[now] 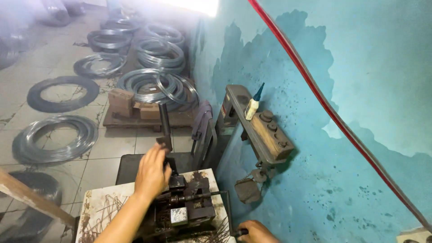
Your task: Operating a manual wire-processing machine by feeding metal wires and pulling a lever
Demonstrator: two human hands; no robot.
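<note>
My left hand (152, 173) grips the lower part of a black upright lever (164, 123) that rises from a dark, greasy metal bending machine (184, 209) on a worn white bench (101, 204). My right hand (256, 232) at the bottom edge is closed on the end of a thin dark wire (220, 194) that runs from the machine and bends down at the bench's right side. Several bent wire pieces lie near the machine's front.
A turquoise wall (360, 90) stands close on the right, with a red hose (324, 101) and a metal bracket (261, 128) holding a small oil bottle (253, 105). Several coils of steel wire (157, 85) lie on the tiled floor and a pallet. A wooden bar (31, 198) crosses lower left.
</note>
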